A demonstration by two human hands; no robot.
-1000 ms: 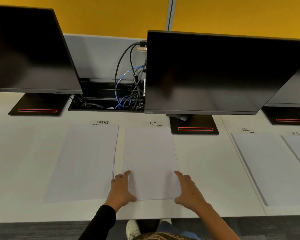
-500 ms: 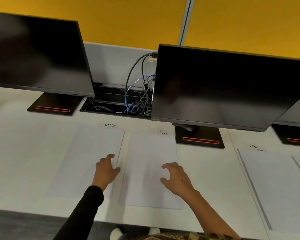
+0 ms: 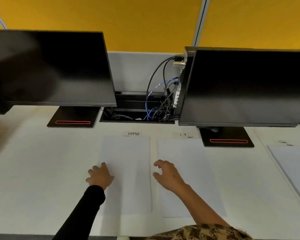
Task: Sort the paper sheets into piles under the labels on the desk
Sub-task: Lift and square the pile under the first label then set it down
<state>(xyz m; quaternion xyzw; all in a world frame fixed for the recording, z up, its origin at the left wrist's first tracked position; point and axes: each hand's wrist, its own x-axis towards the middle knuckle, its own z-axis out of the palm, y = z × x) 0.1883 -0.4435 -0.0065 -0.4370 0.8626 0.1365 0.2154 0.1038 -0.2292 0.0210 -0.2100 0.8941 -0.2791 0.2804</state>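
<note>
Both hands hold no paper. The left hand (image 3: 100, 176) rests with loosely spread fingers on the near left edge of the OFFICE pile (image 3: 126, 158). The right hand (image 3: 167, 175) hovers over the gap between that pile and the I.T pile (image 3: 189, 153), fingers loosely curled and thumb apart, pinching nothing that shows.

The white bench (image 3: 33, 170) carries three piles in view, with two dark monitors (image 3: 50, 66) standing at its back. The OFFICE pile and I.T pile lie flat side by side, close but apart, and a third pile (image 3: 294, 168) lies well off to the right, cut by the frame edge. Each sits directly below its own slip: the OFFICE label (image 3: 133, 133), the I.T label (image 3: 184, 135), and a third label (image 3: 284, 142) whose writing is too small to read surely.

No unsorted stack or stray sheet shows anywhere, so the sorting looks nearly or wholly done here. What seems left is squaring the OFFICE pile's edges. Whether more sheets wait out of view cannot be told.
</note>
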